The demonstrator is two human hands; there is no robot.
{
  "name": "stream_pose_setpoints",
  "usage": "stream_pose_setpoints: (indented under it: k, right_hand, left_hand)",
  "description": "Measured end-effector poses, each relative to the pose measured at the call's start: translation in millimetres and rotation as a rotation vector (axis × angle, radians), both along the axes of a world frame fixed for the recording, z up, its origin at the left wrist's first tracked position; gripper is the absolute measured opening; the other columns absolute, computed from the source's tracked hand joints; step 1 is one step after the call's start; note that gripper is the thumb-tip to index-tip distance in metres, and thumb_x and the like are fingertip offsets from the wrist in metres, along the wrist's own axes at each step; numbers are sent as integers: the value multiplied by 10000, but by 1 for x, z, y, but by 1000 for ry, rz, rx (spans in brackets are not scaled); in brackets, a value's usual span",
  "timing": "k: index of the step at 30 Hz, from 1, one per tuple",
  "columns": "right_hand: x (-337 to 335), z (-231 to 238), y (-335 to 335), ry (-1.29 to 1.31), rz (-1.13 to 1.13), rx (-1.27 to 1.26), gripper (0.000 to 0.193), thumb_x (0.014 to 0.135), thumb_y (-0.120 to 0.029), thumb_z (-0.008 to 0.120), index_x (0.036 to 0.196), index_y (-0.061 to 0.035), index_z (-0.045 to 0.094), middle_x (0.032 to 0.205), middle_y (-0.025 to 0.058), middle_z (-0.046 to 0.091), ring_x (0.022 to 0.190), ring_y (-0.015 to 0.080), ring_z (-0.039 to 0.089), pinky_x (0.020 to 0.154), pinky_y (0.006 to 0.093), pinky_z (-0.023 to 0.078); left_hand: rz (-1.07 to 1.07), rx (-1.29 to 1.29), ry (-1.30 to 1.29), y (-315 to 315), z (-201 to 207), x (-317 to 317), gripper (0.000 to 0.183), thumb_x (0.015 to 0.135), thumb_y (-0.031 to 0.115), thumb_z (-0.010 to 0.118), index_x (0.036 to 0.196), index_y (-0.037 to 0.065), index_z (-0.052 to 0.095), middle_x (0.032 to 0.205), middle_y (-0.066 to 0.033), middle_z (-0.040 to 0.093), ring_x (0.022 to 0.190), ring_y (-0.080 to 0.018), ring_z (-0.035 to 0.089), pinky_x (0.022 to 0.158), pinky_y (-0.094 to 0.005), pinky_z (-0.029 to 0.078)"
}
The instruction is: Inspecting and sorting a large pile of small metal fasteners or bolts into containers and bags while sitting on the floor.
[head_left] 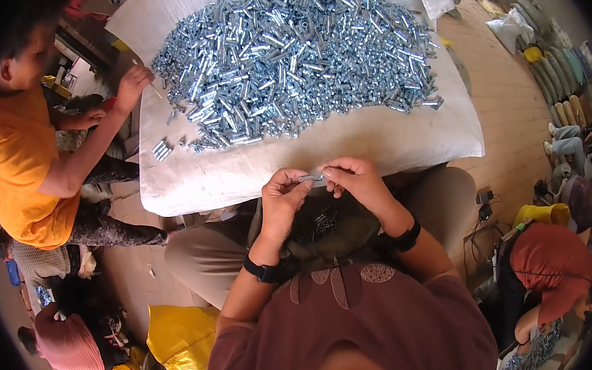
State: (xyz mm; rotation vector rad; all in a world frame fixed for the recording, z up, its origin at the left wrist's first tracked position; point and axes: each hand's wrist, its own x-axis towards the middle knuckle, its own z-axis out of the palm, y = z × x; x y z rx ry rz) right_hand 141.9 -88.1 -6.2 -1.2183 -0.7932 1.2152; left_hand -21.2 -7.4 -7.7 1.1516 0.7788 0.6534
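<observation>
left hand [285, 194], right hand [353, 179]: metal piece [307, 178] pinched, part-covered | pile [300, 56]: top cropped

I can read no text, label, number or sign anywhere here; also on my maroon shirt [349, 327], the metal pieces [293, 60] and the yellow sack [179, 337] I find no readable letters
</observation>
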Motion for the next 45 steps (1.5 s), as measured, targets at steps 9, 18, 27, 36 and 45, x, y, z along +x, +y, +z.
stream_pose_setpoints:
  k: [9, 18, 27, 36, 45]
  right_hand:
    - [-4, -2, -2, -15, -39, -18, 190, 890, -128, 585, 1016, 2, 640, 759, 17, 610, 633, 57, 549, 564, 198, 467]
    - [-12, 11, 5, 0, -80, 55, 166, 885, -117, 592, 979, 6, 652, 711, 11, 606, 587, 49, 535, 522, 178, 440]
    - [-11, 5, 5, -80, -70, -26, 153, 888, -133, 592, 917, 2, 657, 695, -7, 588, 568, 35, 502, 498, 179, 416]
    - [-20, 6, -3, -702, -217, 208, 110, 818, -132, 643, 835, -23, 649, 716, 98, 630, 588, 210, 595, 538, 307, 456]
    - [-30, 3, -2, -980, -327, 238, 84, 824, -129, 623, 813, -45, 622, 734, 130, 609, 645, 314, 588, 565, 376, 464]
  left_hand:
    - [-44, -61, -119, -3, -1, 0, 85, 846, 35, 625, 914, 70, 589, 736, 26, 589, 571, -11, 442, 457, -155, 292]
    - [-137, 123, -113, -7, -8, 6, 85, 883, 28, 573, 968, 29, 568, 808, -16, 609, 766, -61, 546, 586, -189, 438]
    - [-49, 246, 16, -13, -3, 3, 103, 844, 36, 630, 946, 23, 623, 784, 17, 618, 652, -27, 498, 557, -169, 396]
    - [-75, 166, 52, -15, -4, -1, 84, 851, 48, 629, 921, 0, 629, 758, -3, 629, 681, -42, 532, 600, -183, 432]
    - [-46, 173, 77, -13, -4, 4, 83, 848, 34, 623, 900, -29, 636, 738, -17, 626, 674, -57, 542, 614, -192, 448]
